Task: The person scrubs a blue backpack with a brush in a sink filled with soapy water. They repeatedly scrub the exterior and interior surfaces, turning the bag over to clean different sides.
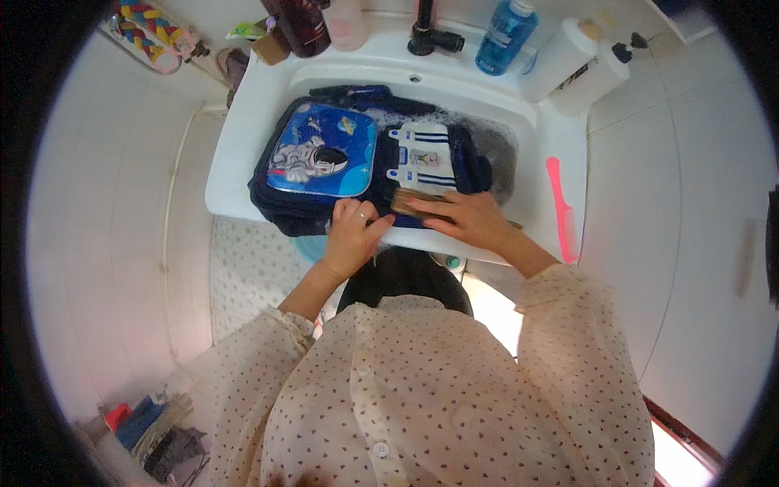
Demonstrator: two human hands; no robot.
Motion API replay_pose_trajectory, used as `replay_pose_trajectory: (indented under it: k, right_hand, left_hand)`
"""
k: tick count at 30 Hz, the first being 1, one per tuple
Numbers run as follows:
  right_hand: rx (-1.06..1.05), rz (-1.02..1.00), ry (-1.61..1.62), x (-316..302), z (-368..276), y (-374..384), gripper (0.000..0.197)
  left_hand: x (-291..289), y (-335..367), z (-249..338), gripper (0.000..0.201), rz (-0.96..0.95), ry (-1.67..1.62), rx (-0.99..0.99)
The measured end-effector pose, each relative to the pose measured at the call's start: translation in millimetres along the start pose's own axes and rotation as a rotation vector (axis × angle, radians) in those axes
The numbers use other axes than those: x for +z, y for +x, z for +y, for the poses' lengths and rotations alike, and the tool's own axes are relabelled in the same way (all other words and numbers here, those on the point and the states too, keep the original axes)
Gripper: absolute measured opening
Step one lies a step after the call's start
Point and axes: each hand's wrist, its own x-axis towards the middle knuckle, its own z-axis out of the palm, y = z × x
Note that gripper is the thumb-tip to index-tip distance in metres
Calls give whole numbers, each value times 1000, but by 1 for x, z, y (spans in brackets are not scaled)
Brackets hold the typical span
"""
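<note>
A dark blue backpack (381, 174) lies wet across a white sink (230, 166), its near side resting over the front rim. On its left half is a shiny blue panel (320, 150) with an astronaut picture; its right half bears a white patch (425, 154) with blue stripes. My left hand (354, 235) grips the fabric at the near edge, fingers curled over it. In my right hand (472, 221) is a wooden scrubbing brush (412, 202), pressed to the backpack below the white patch. The brush's bristles are hidden.
Soapy water (497, 134) shows at the sink's right and back. A black faucet (426, 36) stands behind. A blue bottle (505, 36), white pump bottles (560, 58) and a dark red bottle (296, 26) line the back. A pink comb (560, 207) lies on the right rim.
</note>
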Motion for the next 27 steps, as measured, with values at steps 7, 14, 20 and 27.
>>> replay_pose_trajectory:
  k: [7, 14, 20, 27]
  right_hand:
    - [614, 285, -43, -2, 86, -14, 40]
    - [929, 85, 299, 63, 155, 5, 42]
    - [542, 146, 149, -19, 36, -17, 39]
    - [317, 46, -248, 19, 77, 77, 41]
  left_hand:
    - [-26, 50, 14, 74, -329, 166, -66]
    - [0, 57, 0, 66, -413, 142, 13]
    - [6, 51, -5, 66, -287, 118, 137]
    - [12, 61, -8, 62, -287, 115, 157]
